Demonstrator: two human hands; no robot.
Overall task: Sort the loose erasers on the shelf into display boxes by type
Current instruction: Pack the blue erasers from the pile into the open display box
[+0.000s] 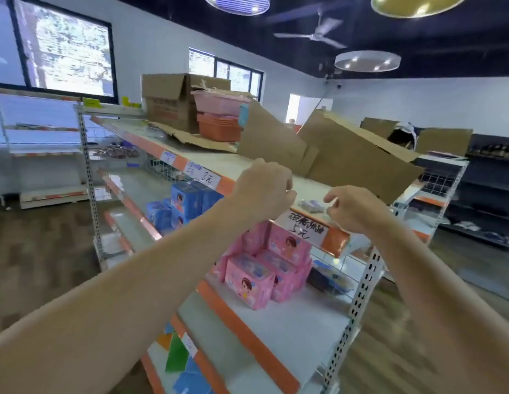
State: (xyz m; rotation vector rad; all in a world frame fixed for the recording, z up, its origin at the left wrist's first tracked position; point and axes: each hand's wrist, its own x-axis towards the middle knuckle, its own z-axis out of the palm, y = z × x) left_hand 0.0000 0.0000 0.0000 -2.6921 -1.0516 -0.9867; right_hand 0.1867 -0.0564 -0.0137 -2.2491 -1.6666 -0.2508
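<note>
Hands: left hand (264,189) curled, back to camera (contents: cannot tell); right hand (354,210) loosely hooked, empty. Between them, pale eraser (312,206) near front edge of top shelf (219,162). Pinch by its sides, check type before boxing.

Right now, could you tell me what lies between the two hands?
In the head view, a small pale packet, blurred, lies on the top shelf between the left hand and the right hand.

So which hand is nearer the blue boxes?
Left. The left hand sits just above and right of the blue boxes; the right hand is farther right, beyond it.
</note>
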